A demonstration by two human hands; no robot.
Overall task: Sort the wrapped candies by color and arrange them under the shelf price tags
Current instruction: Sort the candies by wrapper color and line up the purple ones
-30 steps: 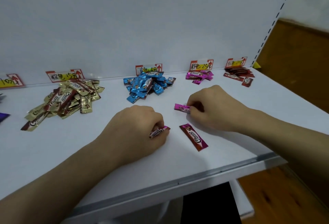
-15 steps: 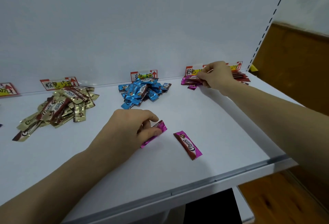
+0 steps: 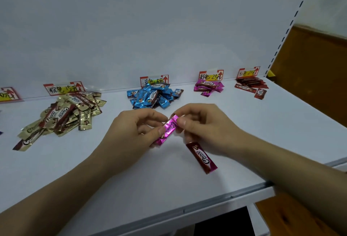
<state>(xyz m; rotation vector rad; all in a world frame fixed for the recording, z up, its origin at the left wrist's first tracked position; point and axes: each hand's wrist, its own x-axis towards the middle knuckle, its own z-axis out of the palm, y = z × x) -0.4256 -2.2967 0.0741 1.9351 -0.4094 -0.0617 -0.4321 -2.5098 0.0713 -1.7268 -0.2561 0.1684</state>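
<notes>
Two candies are left to place: fingers of your left hand point(image 3: 131, 130) and right hand point(image 3: 204, 128) pinch the pink candy point(image 3: 167, 130) over the shelf point(image 3: 131, 179), and the red candy point(image 3: 201, 157) lies just beside them. Sorted piles point(image 3: 154, 95) already sit under their price tags point(image 3: 154, 80).

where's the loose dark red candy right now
In the head view, the dark red foil-wrapped candy stick lies flat on the white shelf, right of centre, between the right hand and the front edge.
</notes>
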